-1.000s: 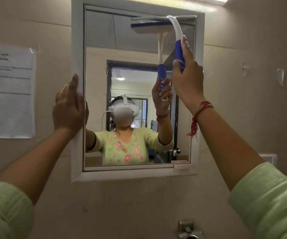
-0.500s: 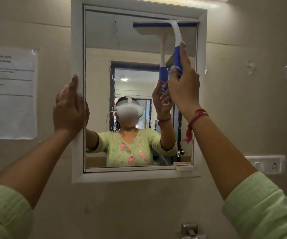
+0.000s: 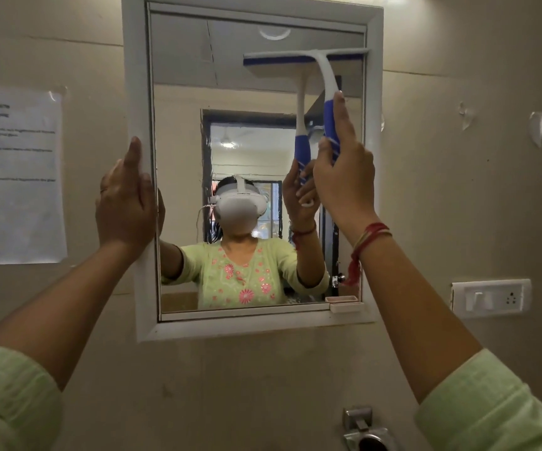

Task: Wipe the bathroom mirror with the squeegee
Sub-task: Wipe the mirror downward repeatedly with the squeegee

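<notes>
Sliding down from the top edge since the earlier frames, the squeegee [image 3: 324,80] blade now sits level a little lower on the glass, in the upper right part of the mirror [image 3: 230,92], its right end at the frame [image 3: 137,92]. Below the blade the right hand [image 3: 347,180] grips the blue handle, forefinger stretched up along it. Unchanged: left hand [image 3: 124,203] flat against the frame's left side, fingers straight, well apart from the squeegee.
</notes>
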A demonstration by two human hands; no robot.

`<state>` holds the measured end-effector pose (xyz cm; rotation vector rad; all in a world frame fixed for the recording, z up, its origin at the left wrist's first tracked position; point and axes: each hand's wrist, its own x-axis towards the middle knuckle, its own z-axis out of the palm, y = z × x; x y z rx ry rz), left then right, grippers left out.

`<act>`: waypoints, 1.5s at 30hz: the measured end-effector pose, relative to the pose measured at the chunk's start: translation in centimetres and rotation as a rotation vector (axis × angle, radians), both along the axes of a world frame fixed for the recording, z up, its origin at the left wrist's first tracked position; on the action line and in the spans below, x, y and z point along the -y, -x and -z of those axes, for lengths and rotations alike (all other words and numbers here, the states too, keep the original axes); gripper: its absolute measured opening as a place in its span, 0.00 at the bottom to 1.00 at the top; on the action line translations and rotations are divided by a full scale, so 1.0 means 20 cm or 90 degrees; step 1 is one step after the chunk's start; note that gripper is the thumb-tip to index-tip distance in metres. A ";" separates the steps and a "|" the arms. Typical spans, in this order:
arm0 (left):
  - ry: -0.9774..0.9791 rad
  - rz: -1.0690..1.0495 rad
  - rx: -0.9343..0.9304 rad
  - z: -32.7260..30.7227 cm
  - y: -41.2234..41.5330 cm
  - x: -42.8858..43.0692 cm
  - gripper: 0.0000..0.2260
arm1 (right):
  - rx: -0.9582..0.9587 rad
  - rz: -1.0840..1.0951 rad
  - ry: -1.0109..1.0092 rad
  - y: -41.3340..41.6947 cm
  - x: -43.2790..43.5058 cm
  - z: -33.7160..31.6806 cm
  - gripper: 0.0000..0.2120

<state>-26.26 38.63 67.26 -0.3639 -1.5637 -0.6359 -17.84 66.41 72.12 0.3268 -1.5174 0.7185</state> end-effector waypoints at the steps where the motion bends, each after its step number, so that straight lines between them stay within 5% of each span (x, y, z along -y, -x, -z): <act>1: -0.001 0.001 0.001 0.00 0.00 0.00 0.21 | 0.006 0.001 0.002 0.00 0.00 0.01 0.26; 8: 0.003 0.014 0.003 0.00 -0.01 0.00 0.22 | 0.085 -0.040 -0.005 -0.04 0.01 0.37 0.28; 16: 0.003 0.011 0.010 0.00 -0.02 0.00 0.22 | 0.042 0.018 -0.003 -0.07 0.01 0.19 0.26; 23: -0.007 0.023 0.010 0.00 -0.01 0.00 0.21 | 0.084 0.021 -0.025 -0.10 -0.01 0.54 0.28; 30: -0.012 0.027 0.006 0.00 -0.01 0.00 0.21 | 0.048 0.053 -0.007 -0.06 0.01 0.34 0.28; 37: -0.010 0.035 0.006 0.00 0.00 0.00 0.21 | 0.092 0.022 -0.017 -0.08 0.06 0.75 0.28; 45: -0.014 0.037 -0.002 0.00 0.01 0.00 0.21 | 0.073 0.027 0.010 -0.06 0.05 0.56 0.27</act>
